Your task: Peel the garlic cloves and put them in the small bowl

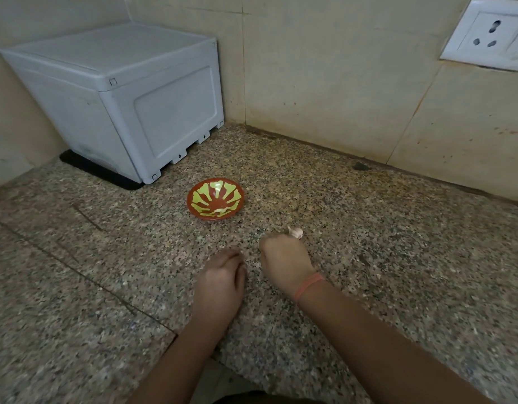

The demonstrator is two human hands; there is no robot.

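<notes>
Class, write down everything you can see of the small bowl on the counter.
The small bowl is round and shallow, red-brown with yellow-green petal shapes fanning from its centre, and glossy; its material is unclear. It sits upright on the speckled stone counter, near the white box. A small pale piece lies inside by the near rim. Neither the left hand nor the right hand, which grips garlic, touches it.
</notes>
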